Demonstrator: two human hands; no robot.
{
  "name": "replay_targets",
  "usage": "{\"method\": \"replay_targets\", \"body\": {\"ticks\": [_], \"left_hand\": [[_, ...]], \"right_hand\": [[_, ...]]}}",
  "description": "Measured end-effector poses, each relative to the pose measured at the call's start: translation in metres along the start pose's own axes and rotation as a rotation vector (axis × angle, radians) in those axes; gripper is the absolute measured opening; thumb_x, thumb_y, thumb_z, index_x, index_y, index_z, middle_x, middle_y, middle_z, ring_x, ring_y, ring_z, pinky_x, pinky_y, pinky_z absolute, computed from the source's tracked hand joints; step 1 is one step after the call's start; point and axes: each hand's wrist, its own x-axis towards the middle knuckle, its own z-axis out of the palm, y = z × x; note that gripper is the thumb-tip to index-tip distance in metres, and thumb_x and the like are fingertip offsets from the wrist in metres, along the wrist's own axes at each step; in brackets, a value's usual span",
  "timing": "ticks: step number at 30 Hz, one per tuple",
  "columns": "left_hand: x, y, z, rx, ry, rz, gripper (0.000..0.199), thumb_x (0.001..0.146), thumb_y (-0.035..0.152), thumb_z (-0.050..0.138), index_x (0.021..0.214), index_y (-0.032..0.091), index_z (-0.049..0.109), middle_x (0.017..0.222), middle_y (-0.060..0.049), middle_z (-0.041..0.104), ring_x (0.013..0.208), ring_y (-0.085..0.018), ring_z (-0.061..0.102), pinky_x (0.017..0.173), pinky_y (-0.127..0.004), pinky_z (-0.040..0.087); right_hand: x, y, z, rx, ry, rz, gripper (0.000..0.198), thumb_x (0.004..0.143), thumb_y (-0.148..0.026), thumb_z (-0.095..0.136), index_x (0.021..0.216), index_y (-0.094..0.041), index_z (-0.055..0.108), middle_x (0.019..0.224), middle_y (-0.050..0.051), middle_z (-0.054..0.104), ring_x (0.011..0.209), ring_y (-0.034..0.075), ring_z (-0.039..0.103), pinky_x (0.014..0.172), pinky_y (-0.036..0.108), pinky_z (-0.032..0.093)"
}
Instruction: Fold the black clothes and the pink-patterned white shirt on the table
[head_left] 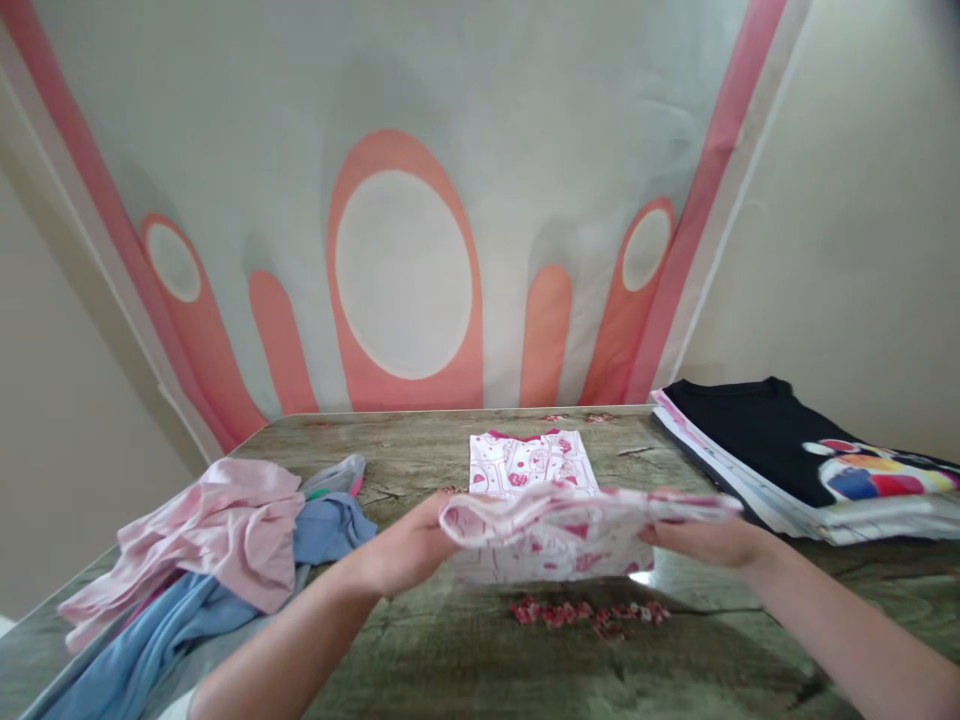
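Observation:
A white garment with a pink print (555, 540) is held up above the table between my two hands, folded and slightly blurred. My left hand (409, 548) grips its left end, fingers partly hidden behind the cloth. At the opposite end, my right hand (705, 540) is closed on the fabric, with its fingertips underneath. Just beyond lies a folded white shirt with a matching pink print and a pink neckline (532, 460), flat on the table; the held garment covers its near part.
On the left is a loose heap of clothes, with a pink garment (240, 520) over blue ones (180, 630). A stack of folded clothes topped by a black T-shirt (750, 430) stands at the right. The wood-patterned table (450, 660) meets a decorated wall (510, 200) behind.

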Motion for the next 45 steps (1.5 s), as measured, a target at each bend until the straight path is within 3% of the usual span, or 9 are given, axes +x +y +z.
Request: {"method": "replay_targets", "body": {"ticks": [6, 10, 12, 15, 20, 28, 33, 39, 45], "left_hand": [[0.08, -0.058, -0.053, -0.487, 0.382, -0.191, 0.035, 0.084, 0.031, 0.056, 0.109, 0.007, 0.058, 0.101, -0.017, 0.066, 0.095, -0.029, 0.063, 0.085, -0.044, 0.048], [0.116, -0.109, -0.08, -0.691, 0.428, -0.407, 0.031, 0.091, 0.025, 0.043, 0.107, 0.001, 0.056, 0.092, -0.019, 0.067, 0.088, -0.026, 0.066, 0.083, -0.041, 0.049], [0.123, -0.13, -0.087, -0.723, 0.437, -0.377, 0.028, 0.09, 0.021, 0.043, 0.108, 0.002, 0.054, 0.092, -0.018, 0.067, 0.088, -0.026, 0.066, 0.083, -0.039, 0.05], [0.125, -0.148, -0.09, -0.722, 0.449, -0.298, 0.025, 0.087, 0.012, 0.045, 0.11, 0.004, 0.053, 0.095, -0.017, 0.067, 0.089, -0.025, 0.065, 0.084, -0.039, 0.05], [0.125, -0.148, -0.084, -0.668, 0.479, -0.185, 0.033, 0.081, 0.004, 0.049, 0.113, 0.008, 0.053, 0.098, -0.015, 0.067, 0.089, -0.024, 0.065, 0.083, -0.041, 0.05], [0.128, -0.14, -0.078, -0.643, 0.464, -0.066, 0.04, 0.079, 0.008, 0.055, 0.118, 0.013, 0.05, 0.1, -0.013, 0.066, 0.09, -0.026, 0.065, 0.083, -0.044, 0.05], [0.131, -0.146, -0.078, -0.592, 0.555, -0.074, 0.049, 0.078, 0.011, 0.058, 0.125, 0.013, 0.044, 0.098, -0.012, 0.065, 0.088, -0.023, 0.065, 0.082, -0.039, 0.05], [0.131, -0.157, -0.078, -0.354, 0.686, -0.063, 0.087, 0.073, 0.01, 0.061, 0.143, 0.02, 0.01, 0.103, -0.009, 0.062, 0.079, -0.016, 0.063, 0.074, -0.03, 0.051], [0.127, -0.167, -0.087, 0.166, 0.692, -0.104, 0.048, 0.069, 0.011, 0.06, 0.117, 0.015, 0.056, 0.094, -0.006, 0.063, 0.071, -0.012, 0.058, 0.067, -0.022, 0.047]], "right_hand": [[0.058, 0.023, -0.026, 0.297, 0.266, 0.074, 0.03, 0.076, -0.041, 0.063, 0.093, -0.016, 0.064, 0.091, 0.008, 0.069, 0.083, 0.019, 0.065, 0.077, 0.035, 0.05], [0.093, 0.054, -0.035, 0.184, 0.494, 0.172, 0.03, 0.074, -0.042, 0.064, 0.084, -0.014, 0.064, 0.08, 0.006, 0.069, 0.074, 0.018, 0.063, 0.067, 0.029, 0.049], [0.101, 0.071, -0.04, 0.048, 0.623, 0.229, 0.03, 0.073, -0.044, 0.063, 0.077, -0.014, 0.064, 0.07, 0.004, 0.068, 0.064, 0.016, 0.06, 0.058, 0.025, 0.046], [0.104, 0.085, -0.045, -0.045, 0.667, 0.245, 0.031, 0.073, -0.045, 0.061, 0.076, -0.014, 0.065, 0.068, 0.003, 0.067, 0.061, 0.015, 0.058, 0.055, 0.024, 0.043], [0.107, 0.083, -0.044, -0.061, 0.701, 0.228, 0.032, 0.075, -0.044, 0.058, 0.082, -0.014, 0.065, 0.077, 0.005, 0.069, 0.067, 0.016, 0.059, 0.058, 0.024, 0.043], [0.109, 0.079, -0.031, -0.489, 0.872, 0.051, 0.033, 0.081, -0.041, 0.046, 0.078, -0.015, 0.065, 0.074, 0.005, 0.067, 0.068, 0.018, 0.058, 0.061, 0.026, 0.04], [0.11, 0.083, -0.036, -0.471, 0.902, 0.175, 0.026, 0.079, -0.034, 0.049, 0.074, -0.015, 0.067, 0.073, 0.005, 0.068, 0.068, 0.018, 0.058, 0.06, 0.025, 0.039], [0.113, 0.092, -0.043, -0.346, 0.859, 0.27, 0.02, 0.076, -0.028, 0.053, 0.079, -0.015, 0.067, 0.072, 0.004, 0.069, 0.066, 0.017, 0.062, 0.055, 0.023, 0.043], [0.121, 0.09, -0.061, -0.35, 0.82, 0.343, 0.035, 0.073, -0.031, 0.059, 0.101, -0.011, 0.061, 0.075, 0.007, 0.07, 0.061, 0.019, 0.064, 0.052, 0.026, 0.047]]}}
